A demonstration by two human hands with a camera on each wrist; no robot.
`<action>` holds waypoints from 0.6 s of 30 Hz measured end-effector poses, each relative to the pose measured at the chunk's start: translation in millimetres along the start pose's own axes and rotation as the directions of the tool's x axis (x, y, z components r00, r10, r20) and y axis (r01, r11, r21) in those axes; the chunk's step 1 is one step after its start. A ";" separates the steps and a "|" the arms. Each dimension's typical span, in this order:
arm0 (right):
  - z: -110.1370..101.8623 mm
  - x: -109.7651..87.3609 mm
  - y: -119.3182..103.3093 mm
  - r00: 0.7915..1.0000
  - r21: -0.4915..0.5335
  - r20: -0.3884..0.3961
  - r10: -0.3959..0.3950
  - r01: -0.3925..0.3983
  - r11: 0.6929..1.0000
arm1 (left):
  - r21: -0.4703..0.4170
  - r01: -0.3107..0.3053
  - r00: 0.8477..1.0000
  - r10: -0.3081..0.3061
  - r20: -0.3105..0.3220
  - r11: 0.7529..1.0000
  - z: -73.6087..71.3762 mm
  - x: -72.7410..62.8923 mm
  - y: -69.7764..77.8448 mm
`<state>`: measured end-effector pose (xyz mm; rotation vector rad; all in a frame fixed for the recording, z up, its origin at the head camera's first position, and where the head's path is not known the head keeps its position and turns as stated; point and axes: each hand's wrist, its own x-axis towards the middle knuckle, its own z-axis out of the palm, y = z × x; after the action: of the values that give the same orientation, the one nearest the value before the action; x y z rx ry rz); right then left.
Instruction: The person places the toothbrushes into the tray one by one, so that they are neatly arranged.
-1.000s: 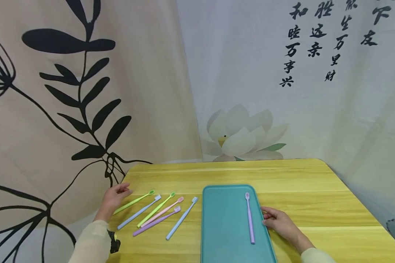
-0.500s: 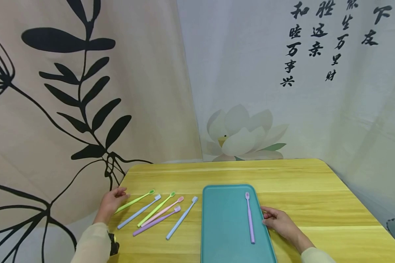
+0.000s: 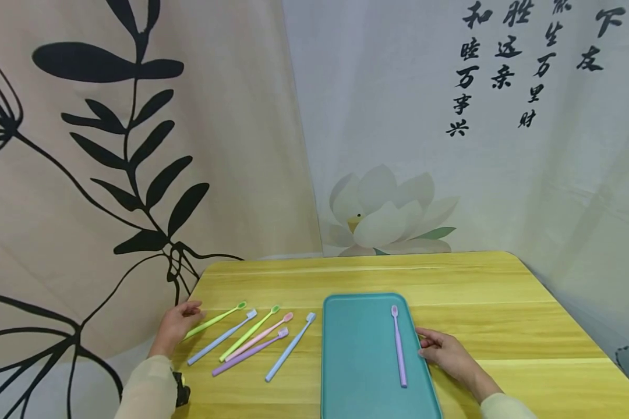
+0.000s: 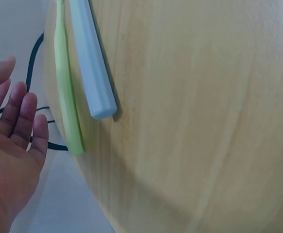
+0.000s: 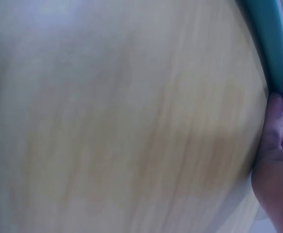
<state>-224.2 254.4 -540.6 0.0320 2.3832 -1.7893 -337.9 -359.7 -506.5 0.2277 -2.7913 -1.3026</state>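
My left hand (image 3: 176, 327) hovers at the table's left edge with its fingers loosely bent and nothing in them. Just beside it lies a green toothbrush (image 3: 216, 321), its handle (image 4: 66, 92) close to the fingertips in the left wrist view. My right hand (image 3: 449, 356) holds the right rim of a teal tray (image 3: 359, 361), thumb and fingers at the edge (image 5: 273, 46). A purple toothbrush (image 3: 400, 352) lies lengthwise on the tray, head pointing away from me.
Between left hand and tray lie a blue toothbrush (image 3: 221, 339), another green toothbrush (image 3: 248, 335), a pink toothbrush (image 3: 259, 336), a purple toothbrush (image 3: 249, 352) and a light blue toothbrush (image 3: 290, 349). The wooden table (image 3: 503, 302) ends at a patterned curtain (image 3: 251, 145).
My left hand has shifted slightly left, away from the green toothbrush, over the last second. The right hand, tray and toothbrushes stay where they were.
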 end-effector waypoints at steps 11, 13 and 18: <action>0.1 -0.5 -0.5 1.000 -0.016 -0.008 -0.010 0.010 1.000 | 0.010 -0.053 0.998 0.052 0.044 0.999 2.9 -0.6 -6.0; 0.3 -0.2 -0.5 1.000 -0.012 -0.008 -0.011 0.011 1.000 | 0.009 -0.057 0.997 0.057 0.043 0.998 3.4 -0.5 -8.0; 0.1 -0.9 -1.5 1.000 -0.010 -0.005 -0.017 0.017 1.000 | 0.004 -0.067 0.997 0.066 0.050 0.998 4.4 -2.0 -13.4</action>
<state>-223.4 254.0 -539.1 0.0147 2.4025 -1.7868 -334.9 -364.5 -519.6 0.1034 -2.8174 -1.3032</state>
